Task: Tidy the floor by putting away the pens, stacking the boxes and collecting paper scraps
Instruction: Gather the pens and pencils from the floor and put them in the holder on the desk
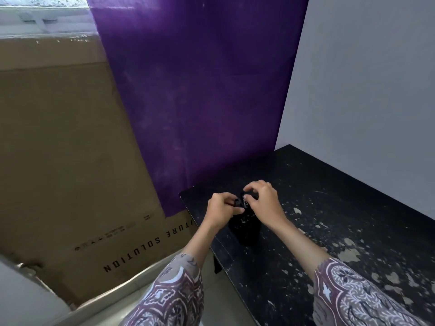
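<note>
A black cylindrical pen holder (244,230) stands on the black table (329,208) near its left edge. Both my hands are over its mouth. My left hand (222,208) pinches dark pens (240,201) at the holder's rim. My right hand (264,198) grips the same bunch of pens from the right, fingers curled around their tops. The pens' lower parts are hidden inside the holder. No boxes or paper scraps show in this view.
A large brown cardboard box (70,161) with printed letters leans at the left. A purple sheet (200,90) hangs behind the table. A grey wall (364,78) rises at the right. The tabletop is worn with pale chipped patches. Tiled floor (219,290) lies below.
</note>
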The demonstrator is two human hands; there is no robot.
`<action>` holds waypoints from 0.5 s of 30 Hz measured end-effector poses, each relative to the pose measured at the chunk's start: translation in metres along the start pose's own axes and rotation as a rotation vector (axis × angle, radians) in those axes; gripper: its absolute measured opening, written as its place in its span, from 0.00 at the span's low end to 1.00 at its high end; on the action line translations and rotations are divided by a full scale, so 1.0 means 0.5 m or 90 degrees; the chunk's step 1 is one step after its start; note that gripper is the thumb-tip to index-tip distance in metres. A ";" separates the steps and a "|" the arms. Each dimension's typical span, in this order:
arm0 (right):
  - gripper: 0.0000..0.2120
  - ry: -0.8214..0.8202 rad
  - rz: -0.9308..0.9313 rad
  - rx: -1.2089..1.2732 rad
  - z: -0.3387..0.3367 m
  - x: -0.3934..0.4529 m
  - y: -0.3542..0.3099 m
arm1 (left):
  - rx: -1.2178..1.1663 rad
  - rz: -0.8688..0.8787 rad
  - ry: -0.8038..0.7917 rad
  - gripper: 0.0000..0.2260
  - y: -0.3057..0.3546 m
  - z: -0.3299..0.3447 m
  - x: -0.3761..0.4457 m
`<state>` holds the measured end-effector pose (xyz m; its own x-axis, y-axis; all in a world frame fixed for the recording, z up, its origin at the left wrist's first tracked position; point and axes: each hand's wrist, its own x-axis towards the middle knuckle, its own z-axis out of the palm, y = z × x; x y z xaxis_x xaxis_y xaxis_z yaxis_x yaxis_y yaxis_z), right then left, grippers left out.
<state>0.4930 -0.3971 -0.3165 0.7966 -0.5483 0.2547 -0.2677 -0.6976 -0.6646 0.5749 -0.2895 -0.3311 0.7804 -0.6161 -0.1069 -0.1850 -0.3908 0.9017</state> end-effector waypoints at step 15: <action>0.14 -0.068 -0.088 0.047 0.054 -0.175 -0.155 | -0.023 -0.044 0.099 0.25 -0.061 -0.142 -0.212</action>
<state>0.4584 -0.2827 -0.3063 0.8774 -0.3941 0.2734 -0.1141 -0.7251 -0.6792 0.5404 -0.1637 -0.3177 0.8739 -0.4743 -0.1060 -0.1083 -0.4026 0.9089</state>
